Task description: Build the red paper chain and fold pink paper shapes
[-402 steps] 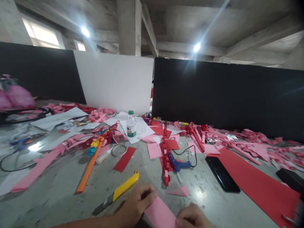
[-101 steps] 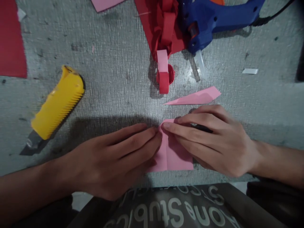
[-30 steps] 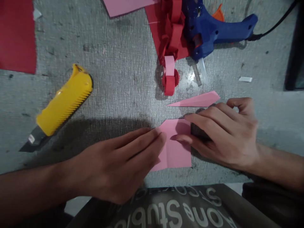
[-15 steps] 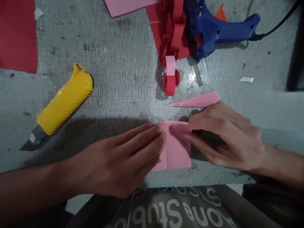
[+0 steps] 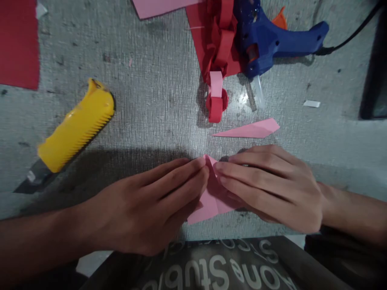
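A small sheet of pink paper [image 5: 211, 201] lies near the table's front edge, with a crease down its middle. My left hand [image 5: 148, 203] presses on its left part, fingers together, and pinches near the top of the crease. From the other side, my right hand [image 5: 272, 187] folds the upper right corner inward, its fingers pressed together on the flap. Much of the sheet is hidden under both hands. Just above my right hand lies a narrow, pointed folded pink paper piece [image 5: 249, 129], touched by neither hand.
A yellow utility knife [image 5: 77, 125] lies at left, its blade exposed. At the back are a red and pink paper chain [image 5: 223, 48], a blue glue gun [image 5: 284, 40] with a cord, red paper [image 5: 18, 44] and pink paper [image 5: 163, 7]. A dark object [image 5: 375, 80] stands at far right.
My right hand has moved left across the pink paper, bringing its upper right corner inward to the crease. My left hand has stayed nearly in place. The view has shifted slightly.
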`<act>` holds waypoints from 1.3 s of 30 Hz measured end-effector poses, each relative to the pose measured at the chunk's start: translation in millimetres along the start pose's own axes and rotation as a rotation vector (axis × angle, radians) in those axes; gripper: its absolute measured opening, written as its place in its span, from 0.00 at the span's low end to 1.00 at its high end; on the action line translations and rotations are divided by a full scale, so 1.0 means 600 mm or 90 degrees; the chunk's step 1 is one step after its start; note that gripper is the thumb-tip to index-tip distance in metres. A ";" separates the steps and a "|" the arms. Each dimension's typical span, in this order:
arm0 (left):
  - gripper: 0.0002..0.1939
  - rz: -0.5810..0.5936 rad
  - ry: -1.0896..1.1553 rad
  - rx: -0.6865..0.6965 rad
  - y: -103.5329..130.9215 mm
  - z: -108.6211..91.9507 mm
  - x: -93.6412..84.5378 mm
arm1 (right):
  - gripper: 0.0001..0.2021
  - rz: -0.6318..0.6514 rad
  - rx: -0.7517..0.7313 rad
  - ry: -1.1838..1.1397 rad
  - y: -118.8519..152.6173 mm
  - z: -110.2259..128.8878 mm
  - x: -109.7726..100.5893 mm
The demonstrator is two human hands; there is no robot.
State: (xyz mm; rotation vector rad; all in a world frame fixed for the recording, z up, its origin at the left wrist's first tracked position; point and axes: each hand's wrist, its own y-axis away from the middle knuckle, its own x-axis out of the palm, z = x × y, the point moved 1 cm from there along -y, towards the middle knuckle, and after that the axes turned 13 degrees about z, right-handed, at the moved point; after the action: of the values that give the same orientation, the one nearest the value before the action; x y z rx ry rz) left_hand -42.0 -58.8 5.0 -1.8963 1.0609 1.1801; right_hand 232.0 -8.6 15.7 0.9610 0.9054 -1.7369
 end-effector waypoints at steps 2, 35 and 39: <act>0.16 0.008 0.005 -0.003 0.000 0.000 0.001 | 0.09 0.003 -0.010 -0.004 0.001 0.000 0.001; 0.17 0.010 -0.046 -0.028 0.009 0.001 0.006 | 0.07 0.051 -0.016 0.001 0.001 0.003 0.005; 0.19 0.009 -0.053 -0.036 0.006 0.002 0.003 | 0.05 0.050 -0.017 0.002 0.001 0.003 0.005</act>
State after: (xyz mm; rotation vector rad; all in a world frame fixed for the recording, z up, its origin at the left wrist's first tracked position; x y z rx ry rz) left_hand -45.4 -60.1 2.2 -1.8681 1.0071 1.2987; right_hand 231.6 -11.5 13.6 0.9690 0.8791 -1.6547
